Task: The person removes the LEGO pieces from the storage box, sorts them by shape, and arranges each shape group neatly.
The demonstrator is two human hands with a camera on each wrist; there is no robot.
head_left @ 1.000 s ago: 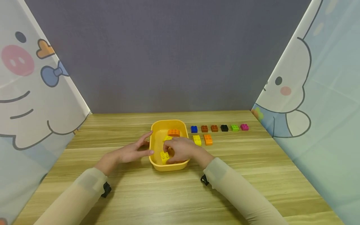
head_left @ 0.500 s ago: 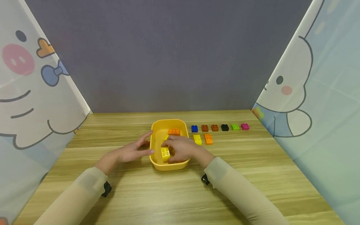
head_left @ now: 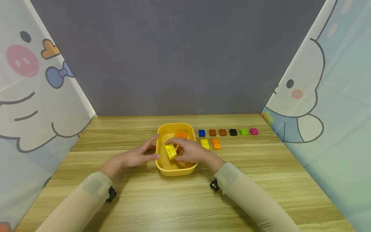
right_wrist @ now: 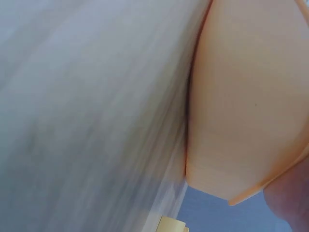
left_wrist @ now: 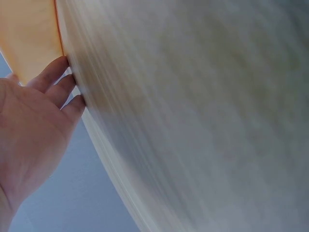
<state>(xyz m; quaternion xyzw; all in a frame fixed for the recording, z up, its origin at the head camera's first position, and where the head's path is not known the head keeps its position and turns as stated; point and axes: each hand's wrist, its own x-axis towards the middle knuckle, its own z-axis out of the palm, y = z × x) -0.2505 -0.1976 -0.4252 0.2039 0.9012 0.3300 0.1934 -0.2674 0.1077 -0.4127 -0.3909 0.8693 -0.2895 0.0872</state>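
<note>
In the head view, my right hand (head_left: 189,150) reaches into the yellow-orange bin (head_left: 176,172) and grips a yellow toy brick (head_left: 171,152), tilted, studs facing up and toward me. A sliver of more yellow shows between the brick and my fingers. Behind the hand, an orange brick (head_left: 181,135) lies at the far end of the bin. My left hand (head_left: 135,156) has its fingers spread at the bin's left wall; the left wrist view shows those fingertips (left_wrist: 72,104) right at its base. From the right wrist, the bin wall (right_wrist: 246,96) hides what my right hand holds.
Right of the bin runs a back row of small bricks: blue (head_left: 201,133), two brown, black (head_left: 233,132), lime (head_left: 244,131) and magenta (head_left: 254,131). Nearer lie a yellow brick (head_left: 204,144) and an orange brick (head_left: 216,144). A grey panel (head_left: 179,64) closes the back.
My right hand has picked up the yellow brick from the bin's near part, raising and tilting it. The other yellow brick has gone from its spot beside the orange one. My left hand stays put.
</note>
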